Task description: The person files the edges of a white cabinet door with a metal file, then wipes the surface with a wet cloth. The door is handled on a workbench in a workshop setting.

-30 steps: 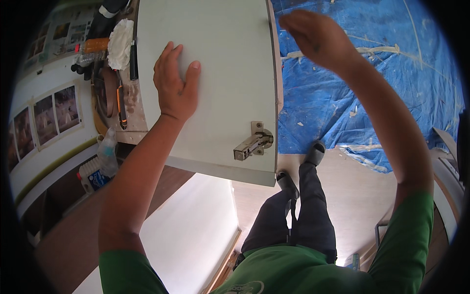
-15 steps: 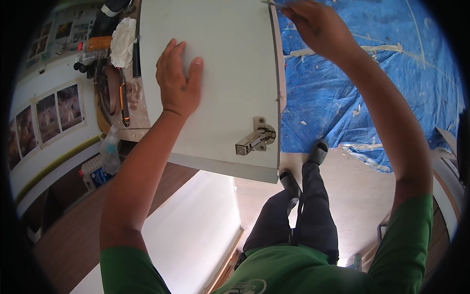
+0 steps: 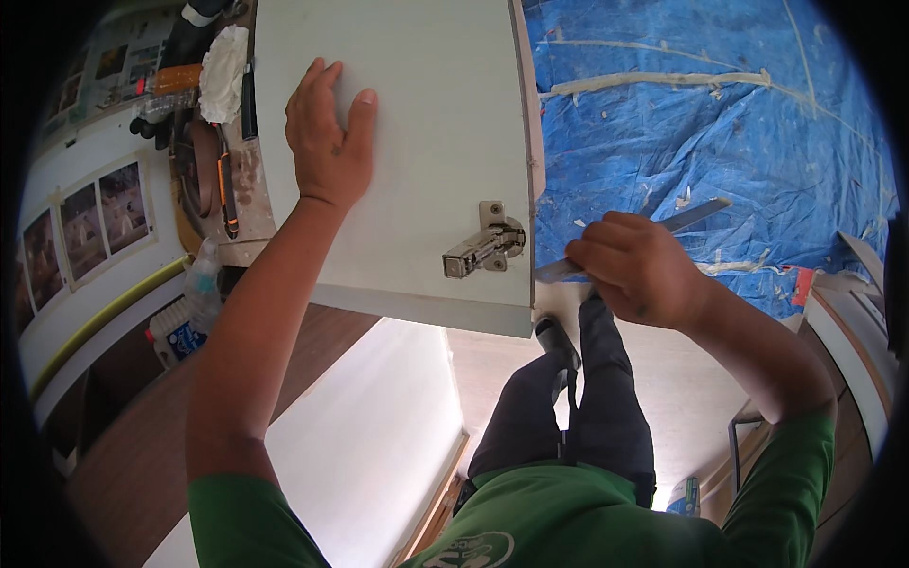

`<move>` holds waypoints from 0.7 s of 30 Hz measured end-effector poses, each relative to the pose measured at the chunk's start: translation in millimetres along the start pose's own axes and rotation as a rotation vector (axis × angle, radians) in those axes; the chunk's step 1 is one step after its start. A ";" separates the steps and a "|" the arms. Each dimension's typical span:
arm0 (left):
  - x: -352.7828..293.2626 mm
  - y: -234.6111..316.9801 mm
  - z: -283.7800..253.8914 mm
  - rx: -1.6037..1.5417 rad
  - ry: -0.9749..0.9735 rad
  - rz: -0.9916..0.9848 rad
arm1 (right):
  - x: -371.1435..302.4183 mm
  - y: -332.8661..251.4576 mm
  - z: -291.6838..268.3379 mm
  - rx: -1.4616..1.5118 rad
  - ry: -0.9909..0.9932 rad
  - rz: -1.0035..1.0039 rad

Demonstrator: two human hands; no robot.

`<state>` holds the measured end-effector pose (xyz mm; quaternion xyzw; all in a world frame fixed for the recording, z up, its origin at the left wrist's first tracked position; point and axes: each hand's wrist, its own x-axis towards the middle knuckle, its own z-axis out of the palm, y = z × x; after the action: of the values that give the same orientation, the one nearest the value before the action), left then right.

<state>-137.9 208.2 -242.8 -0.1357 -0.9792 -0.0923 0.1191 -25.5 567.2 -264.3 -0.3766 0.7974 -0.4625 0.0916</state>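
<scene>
A pale grey-white cabinet door panel (image 3: 421,133) lies flat in front of me, with a metal cup hinge (image 3: 485,250) fixed near its near right corner. My left hand (image 3: 327,142) rests open on the panel's left half, its thumb apart from the fingers. Just off the right edge, my right hand (image 3: 639,270) is closed round a long, flat, grey metal strip (image 3: 699,217), file-like in shape. One end of the strip meets or nearly meets the panel's right edge below the hinge's level; the other end points away to the upper right.
Left of the panel, the bench holds an orange-and-black cutter (image 3: 226,189), a crumpled white cloth (image 3: 224,76) and a bottle of orange liquid (image 3: 180,79). A blue tarpaulin (image 3: 795,142) covers the floor on the right. A white board (image 3: 379,417) stands below the bench, near my legs.
My right hand has come down along the panel's right edge from the far end to near the hinge, still gripping the metal strip. The left hand stays on the panel; the view has shifted slightly.
</scene>
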 end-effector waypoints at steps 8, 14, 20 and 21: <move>0.6 -0.9 1.5 -0.010 -0.001 -0.005 | 75.3 18.6 -20.4 0.358 0.251 0.597; 2.1 0.4 1.7 -0.005 -0.001 -0.004 | 91.6 24.0 1.5 0.501 0.247 0.613; -0.7 -1.1 0.7 -0.014 0.008 -0.012 | 50.2 -17.7 21.4 0.704 0.093 0.717; 0.9 0.0 1.0 -0.017 0.017 -0.008 | 34.3 -19.6 35.1 0.725 0.103 0.638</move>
<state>-138.9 208.7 -243.6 -0.1320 -0.9779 -0.1023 0.1259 -22.0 514.5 -261.0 -0.0340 0.6640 -0.6774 0.3147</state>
